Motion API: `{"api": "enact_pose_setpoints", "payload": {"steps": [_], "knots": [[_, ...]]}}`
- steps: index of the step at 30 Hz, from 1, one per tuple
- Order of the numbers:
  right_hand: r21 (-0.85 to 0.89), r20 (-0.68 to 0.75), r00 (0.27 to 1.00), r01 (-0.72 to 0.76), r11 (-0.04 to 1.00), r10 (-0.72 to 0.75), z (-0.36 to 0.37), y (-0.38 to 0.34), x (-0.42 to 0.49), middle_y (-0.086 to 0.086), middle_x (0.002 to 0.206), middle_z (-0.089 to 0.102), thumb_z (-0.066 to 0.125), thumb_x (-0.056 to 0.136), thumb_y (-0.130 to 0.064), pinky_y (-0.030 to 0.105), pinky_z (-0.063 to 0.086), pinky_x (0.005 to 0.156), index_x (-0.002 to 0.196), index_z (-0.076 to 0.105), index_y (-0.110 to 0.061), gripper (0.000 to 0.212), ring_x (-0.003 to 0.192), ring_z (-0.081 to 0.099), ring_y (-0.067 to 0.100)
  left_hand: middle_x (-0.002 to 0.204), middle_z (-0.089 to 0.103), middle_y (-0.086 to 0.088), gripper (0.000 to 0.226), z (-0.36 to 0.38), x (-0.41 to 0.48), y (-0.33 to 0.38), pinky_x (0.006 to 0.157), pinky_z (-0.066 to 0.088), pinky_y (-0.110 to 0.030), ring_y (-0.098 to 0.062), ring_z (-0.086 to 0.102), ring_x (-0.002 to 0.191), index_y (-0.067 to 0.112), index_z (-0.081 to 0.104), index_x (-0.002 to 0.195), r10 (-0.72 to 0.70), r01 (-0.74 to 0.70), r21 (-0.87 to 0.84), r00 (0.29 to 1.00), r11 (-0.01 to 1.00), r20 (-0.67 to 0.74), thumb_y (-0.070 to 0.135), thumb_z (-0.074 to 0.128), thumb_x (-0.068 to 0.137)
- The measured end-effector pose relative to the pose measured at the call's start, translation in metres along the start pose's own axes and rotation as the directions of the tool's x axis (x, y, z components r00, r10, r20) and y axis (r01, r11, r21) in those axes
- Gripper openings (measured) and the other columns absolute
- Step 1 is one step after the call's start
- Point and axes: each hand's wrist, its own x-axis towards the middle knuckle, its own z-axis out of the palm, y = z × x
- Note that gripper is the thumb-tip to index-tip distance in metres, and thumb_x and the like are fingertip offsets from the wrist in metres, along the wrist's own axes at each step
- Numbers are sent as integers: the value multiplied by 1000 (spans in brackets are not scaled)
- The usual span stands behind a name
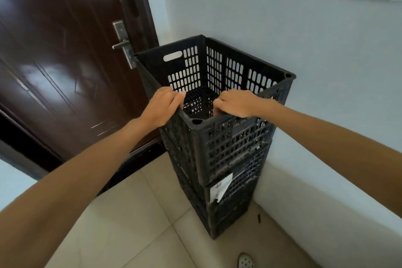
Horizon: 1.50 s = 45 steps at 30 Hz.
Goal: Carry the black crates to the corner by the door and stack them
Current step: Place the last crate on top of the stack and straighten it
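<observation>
Top crate [228, 143]: black, slotted walls, open and empty inside; sits on the stack, its near corner pointing at the camera.
Stack [226, 209]: black crates one on another, standing on the floor in the corner, just right of the door; how many lie under the top one I cannot tell for sure.
Left hand [162, 106]: on the top crate's left rim near the front corner, fingers curled over the edge; grip closed on the rim.
Right hand [237, 103]: on the right rim near the same corner, fingers folded inward over the edge; grip closed on the rim.
Arms: both bare, stretched forward from the lower corners.
Label [220, 188]: white paper on a lower crate's right face, crumpled, print unreadable.
Door [65, 61]: dark brown, glossy, shut, with a metal handle [123, 44] beside the crate's far left corner.
Wall [304, 28]: pale, behind and right of the stack.
Floor [134, 224]: beige tiles.
Shoe [245, 261]: white, perforated toe at the bottom edge.
</observation>
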Motion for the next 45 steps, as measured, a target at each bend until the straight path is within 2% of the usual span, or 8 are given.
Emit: {"api": "enact_pose_setpoints", "payload": {"steps": [4,10,16,24,30,35,39,45], "knots": [[-91,-315,949,-44,995,14,18,4,-15,5,66,57,24,101,-43,37,50,63,78,68,-12,58,69,61,29,61,60,-3,58,5,-3,11,83,37,-34,-20,53,64,13,60,58,4,-5,-13,1000,1000,-26,28,25,101],[-51,-383,924,-44,998,21,20,5,-27,1,72,56,23,103,-40,43,52,76,73,71,-15,61,72,59,23,62,62,-7,50,11,-10,24,76,46,-43,-22,57,63,9,62,63,47,-47,3,999,999,-13,16,34,103],[-129,-247,966,-108,986,74,12,2,-26,5,74,64,1,89,-63,42,52,74,87,71,-19,82,70,61,22,67,67,6,61,8,-5,21,86,45,-34,-8,60,66,20,66,63,43,-40,-45,997,998,65,31,21,103],[-225,-109,994,-27,974,3,20,5,-31,1,92,65,4,94,-59,33,40,68,105,66,-32,68,80,59,19,91,69,7,45,2,-11,18,91,43,-41,-10,61,91,23,68,94,104,-97,-46,975,994,198,35,26,104],[128,-3,997,74,989,-74,5,-16,-19,-3,115,64,28,101,-47,39,46,93,132,49,-27,42,103,60,18,114,64,4,29,-6,2,-6,98,34,-24,-9,55,110,15,63,117,56,-42,-113,991,993,121,28,41,103],[208,-88,977,210,955,-195,-6,-63,8,2,154,34,34,102,-43,32,29,114,152,22,-18,58,139,35,15,124,59,1,30,-11,30,-55,109,37,-45,-15,51,120,19,56,125,-95,100,-55,991,993,91,30,40,102],[106,5,973,229,968,-231,-5,-91,30,7,163,1,33,100,-49,42,16,121,154,-2,-10,75,150,5,22,134,52,-1,34,-14,36,-90,114,32,-40,-19,43,133,20,49,133,-180,184,-60,982,981,59,32,38,103],[0,-8,990,144,990,-144,20,-116,67,11,162,-11,42,98,-45,48,21,119,152,-13,-6,86,150,-1,25,159,27,3,46,-11,34,-118,120,-5,-44,-17,1,151,24,37,148,-236,243,-36,963,969,131,35,24,106]]}}
